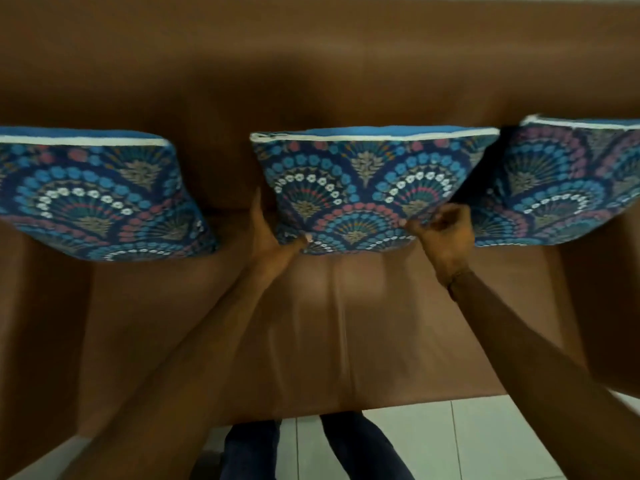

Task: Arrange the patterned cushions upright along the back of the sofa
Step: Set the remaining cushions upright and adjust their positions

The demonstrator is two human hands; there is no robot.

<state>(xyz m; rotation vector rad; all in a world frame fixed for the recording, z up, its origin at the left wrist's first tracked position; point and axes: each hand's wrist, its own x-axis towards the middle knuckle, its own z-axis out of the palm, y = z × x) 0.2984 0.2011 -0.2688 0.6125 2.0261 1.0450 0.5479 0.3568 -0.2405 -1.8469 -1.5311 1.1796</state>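
Three blue cushions with fan patterns stand upright against the back of the brown sofa (311, 81). The left cushion (93, 195) and the right cushion (561, 181) lean there untouched. The middle cushion (363, 188) has both my hands on it. My left hand (270, 237) grips its lower left corner, thumb on the front face. My right hand (443, 233) is curled at its lower right corner, pinching the fabric edge. The cushion's bottom edge rests on the seat.
The sofa seat (329, 323) stretches in front of the cushions, with armrests at both sides. Below its front edge are white floor tiles (485, 445) and my legs in dark trousers (353, 445).
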